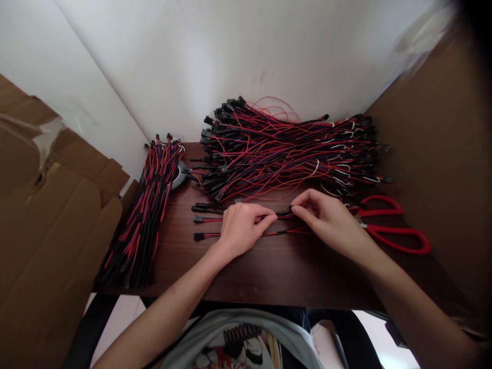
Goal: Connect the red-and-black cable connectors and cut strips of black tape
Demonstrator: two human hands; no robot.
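My left hand [246,225] pinches a red and black wire harness [283,214] between thumb and fingertips, just above the dark tabletop. To its right, my right hand [323,215] has thumb and forefinger closed on the same harness, at a small black piece on it. Black connectors [198,219] stick out to the left of my left hand. A second red and black harness [279,233] lies on the table a little nearer to me, passing under the left hand. The far ends of both harnesses are hidden behind my hands.
A large heap of wire harnesses [284,154] lies along the white wall. Another bundle [138,215] lies at the left, partly over a roll of tape [179,176]. Red-handled scissors [397,238] rest at the right. Cardboard [54,230] stands on the left and a brown panel [442,169] on the right.
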